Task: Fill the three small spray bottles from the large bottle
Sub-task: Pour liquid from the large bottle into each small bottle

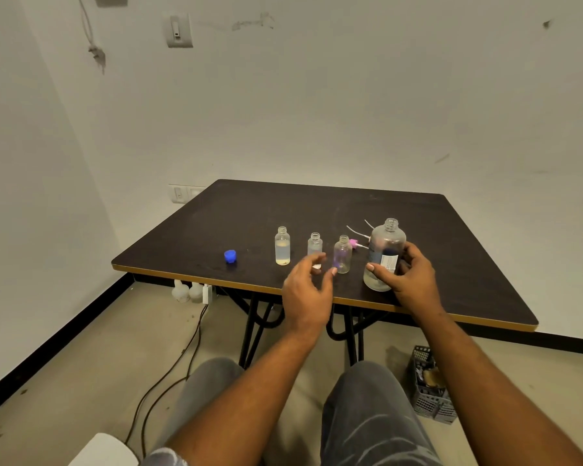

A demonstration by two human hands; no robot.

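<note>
Table: large bottle, small bottles, cap

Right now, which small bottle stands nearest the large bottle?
The rightmost small bottle, beside the large bottle the right hand holds; the middle bottle and leftmost bottle stand further left.

Stretched both bare forearms forward. Held the left hand palm-down, fingers loosely spread, gripping nothing. Curled the right hand, thumb and fingers, round the large bottle.

Three small bottles stand in a row on the table, large bottle at right.
</note>
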